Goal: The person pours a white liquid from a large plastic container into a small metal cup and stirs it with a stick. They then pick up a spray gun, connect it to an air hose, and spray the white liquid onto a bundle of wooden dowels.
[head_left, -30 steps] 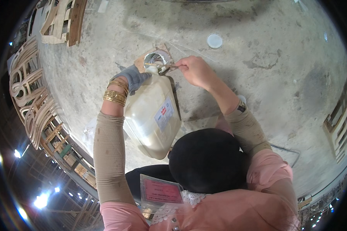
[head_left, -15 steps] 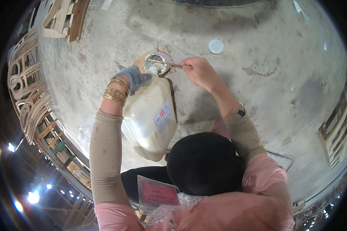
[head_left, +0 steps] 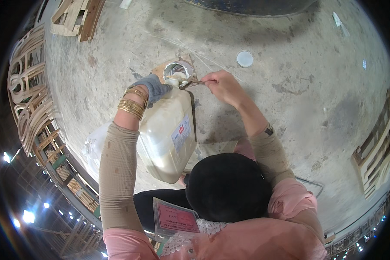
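A large translucent plastic jug (head_left: 167, 136) with a white and red label is tilted forward, its neck over a small round metal bowl (head_left: 178, 71) on a piece of cardboard on the floor. My left hand (head_left: 149, 88), in a grey glove with gold bangles at the wrist, grips the jug near its top. My bare right hand (head_left: 223, 86) pinches a thin stick whose tip rests at the bowl's rim. A pale liquid fills the lower part of the jug.
Rough concrete floor (head_left: 290, 86) all around. A white round lid (head_left: 245, 59) lies beyond the bowl to the right. Stacked curved wooden frames (head_left: 30, 99) stand at the left, wooden pallets (head_left: 80, 17) at the top left and a wooden crate (head_left: 375, 160) at the right. A black cap brim (head_left: 227, 186) hides the near floor.
The jug has stayed tilted over the bowl. My right hand with the stick has stayed at the bowl's rim; the view has shifted slightly.
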The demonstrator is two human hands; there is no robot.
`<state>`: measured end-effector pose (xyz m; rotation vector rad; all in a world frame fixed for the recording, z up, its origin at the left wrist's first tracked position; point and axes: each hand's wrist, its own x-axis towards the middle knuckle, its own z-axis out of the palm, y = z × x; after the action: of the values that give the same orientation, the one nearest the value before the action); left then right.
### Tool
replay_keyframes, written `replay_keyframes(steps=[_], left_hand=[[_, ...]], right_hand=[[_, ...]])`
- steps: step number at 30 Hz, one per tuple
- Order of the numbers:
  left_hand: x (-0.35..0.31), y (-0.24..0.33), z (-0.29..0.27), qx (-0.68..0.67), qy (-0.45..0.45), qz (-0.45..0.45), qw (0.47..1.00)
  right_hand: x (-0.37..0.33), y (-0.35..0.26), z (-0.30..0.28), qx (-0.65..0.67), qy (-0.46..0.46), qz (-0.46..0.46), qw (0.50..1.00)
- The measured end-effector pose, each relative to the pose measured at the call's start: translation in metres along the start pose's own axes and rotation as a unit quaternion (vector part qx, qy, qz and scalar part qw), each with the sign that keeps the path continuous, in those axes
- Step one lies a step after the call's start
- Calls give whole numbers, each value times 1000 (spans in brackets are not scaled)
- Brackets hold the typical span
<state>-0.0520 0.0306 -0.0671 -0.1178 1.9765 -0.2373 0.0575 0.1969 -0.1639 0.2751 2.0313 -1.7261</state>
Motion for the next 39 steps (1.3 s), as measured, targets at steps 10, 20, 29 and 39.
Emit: replay_keyframes(steps=[10, 20, 29, 39], left_hand=[[-2, -5, 4, 17, 51, 45, 998], [-15, 1, 1, 2, 73, 46, 996], [-12, 2, -1, 40, 45, 3, 998], [-12, -10, 9, 53, 111, 43, 991]], right_hand=[[5, -3, -7, -17, -35, -2, 999], [2, -5, -8, -6, 5, 2, 1000], [8, 1, -9, 34, -26, -28, 999], [7, -10, -16, -15, -63, 20, 998]])
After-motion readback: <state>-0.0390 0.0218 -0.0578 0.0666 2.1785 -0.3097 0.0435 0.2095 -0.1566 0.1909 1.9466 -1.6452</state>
